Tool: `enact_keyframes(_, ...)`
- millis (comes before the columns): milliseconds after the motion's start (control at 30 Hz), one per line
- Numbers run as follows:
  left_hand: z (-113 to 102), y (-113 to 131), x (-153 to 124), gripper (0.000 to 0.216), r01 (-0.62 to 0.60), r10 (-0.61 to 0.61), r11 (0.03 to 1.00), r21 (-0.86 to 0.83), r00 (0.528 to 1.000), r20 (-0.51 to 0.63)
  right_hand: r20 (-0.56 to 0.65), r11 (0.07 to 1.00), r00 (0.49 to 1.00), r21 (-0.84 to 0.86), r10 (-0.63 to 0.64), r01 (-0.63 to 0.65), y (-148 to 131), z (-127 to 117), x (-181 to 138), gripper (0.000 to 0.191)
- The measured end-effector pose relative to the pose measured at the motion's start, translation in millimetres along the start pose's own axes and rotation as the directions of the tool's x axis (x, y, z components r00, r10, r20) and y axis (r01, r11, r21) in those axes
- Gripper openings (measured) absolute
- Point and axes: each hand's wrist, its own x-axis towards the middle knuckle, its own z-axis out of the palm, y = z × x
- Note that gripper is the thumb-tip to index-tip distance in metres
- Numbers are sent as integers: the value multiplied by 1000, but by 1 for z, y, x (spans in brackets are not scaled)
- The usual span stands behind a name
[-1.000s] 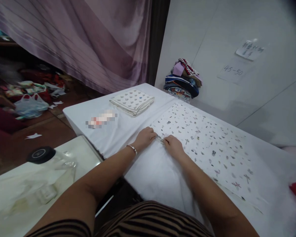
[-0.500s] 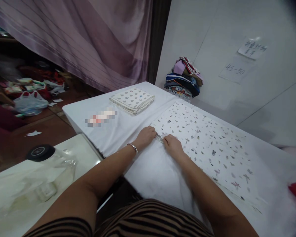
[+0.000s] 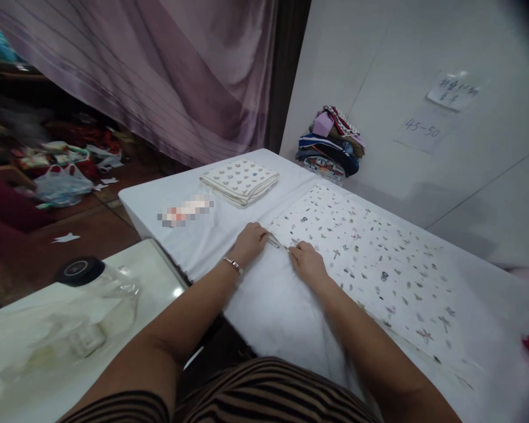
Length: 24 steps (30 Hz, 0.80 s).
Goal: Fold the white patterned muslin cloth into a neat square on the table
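A white printed cloth (image 3: 370, 258) with small plant and insect motifs lies spread out on the white-covered table (image 3: 264, 299). At its near left corner, my left hand (image 3: 250, 244) pinches the layered edge, fingers closed. A bracelet circles that wrist. My right hand (image 3: 308, 263) is closed on the same edge a short way to the right, and a strip of the edge runs between the two hands. Beyond my left hand rests a folded cloth (image 3: 240, 181) with a small repeating print.
A pixelated patch (image 3: 185, 210) covers something left of the folded cloth. Stacked clothes (image 3: 330, 144) stand against the wall. On the left, a side table (image 3: 145, 264) holds a clear jar with a black lid (image 3: 80, 270). Plastic bags (image 3: 64, 183) lie on the floor.
My left hand has shifted slightly left, away from my right hand, so more of the cloth's edge shows between them. The view has moved slightly.
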Motion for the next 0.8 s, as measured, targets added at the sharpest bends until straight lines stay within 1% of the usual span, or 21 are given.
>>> enact_keyframes(67,0,-3,-1,16,102,-104,994,-38,993,-49,-8,1000,1000,9,-3,3,-2,0,2,28)
enact_keyframes(200,2,-5,0,16,185,-206,970,-158,970,-128,-24,999,999,23,-29,30,-5,-2,7,27)
enact_keyframes(267,2,-7,2,18,234,-264,950,-208,955,-133,-9,999,999,18,-34,34,-7,-3,10,28)
enact_keyframes(367,2,-9,3,19,305,-335,926,-224,935,-112,19,999,999,7,-32,32,-10,-4,15,28)
enact_keyframes(467,3,-11,4,19,319,-345,922,-218,934,-93,21,999,998,1,-52,52,-11,-4,18,27)
enact_keyframes(667,2,-10,3,19,280,-299,939,-199,951,-73,-9,998,998,15,-68,68,-8,2,20,30)
enact_keyframes(800,0,-4,5,24,336,-344,932,-136,938,-42,-16,997,998,38,-59,60,-7,3,22,30)
